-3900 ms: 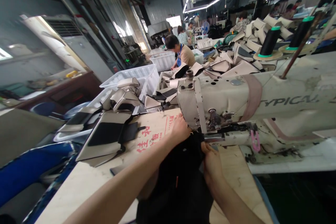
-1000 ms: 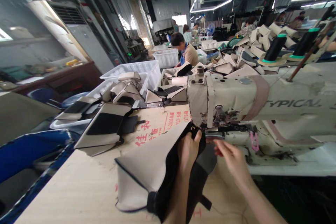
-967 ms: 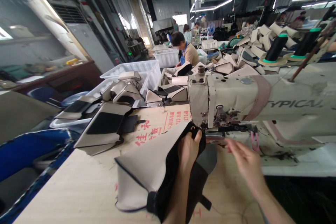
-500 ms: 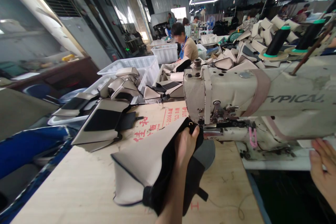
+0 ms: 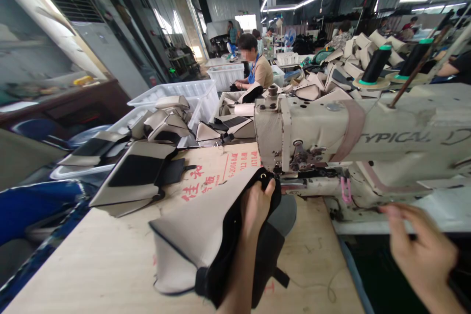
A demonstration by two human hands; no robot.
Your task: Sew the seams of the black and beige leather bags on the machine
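Observation:
An unfinished beige and black fabric bag (image 5: pixel 195 225) lies on the wooden table, its upper edge at the sewing machine's head (image 5: pixel 272 132). My left hand (image 5: pixel 257 201) is closed on the black edge of the bag, close beside the needle area, with the forearm lying across its black inside. A small metal ring shows by the fingertips. To the right, my right hand (image 5: pixel 419 245) is in the air in front of the machine bed, thumb and fingers pointing left. Motion blurs it, so whether it pinches anything is unclear.
Another beige and black bag piece (image 5: pixel 132 176) lies on the table's left. White plastic bins (image 5: pixel 206 91) with more pieces stand behind. Black thread cones (image 5: pixel 375 66) rise above the machine. A co-worker (image 5: pixel 263 68) sits beyond. Blue fabric (image 5: pixel 40 221) hangs along the left edge.
My right hand has moved left from the white surface at the machine's right, towards the front of the bed. My left hand keeps its hold on the bag. The view has shifted slightly.

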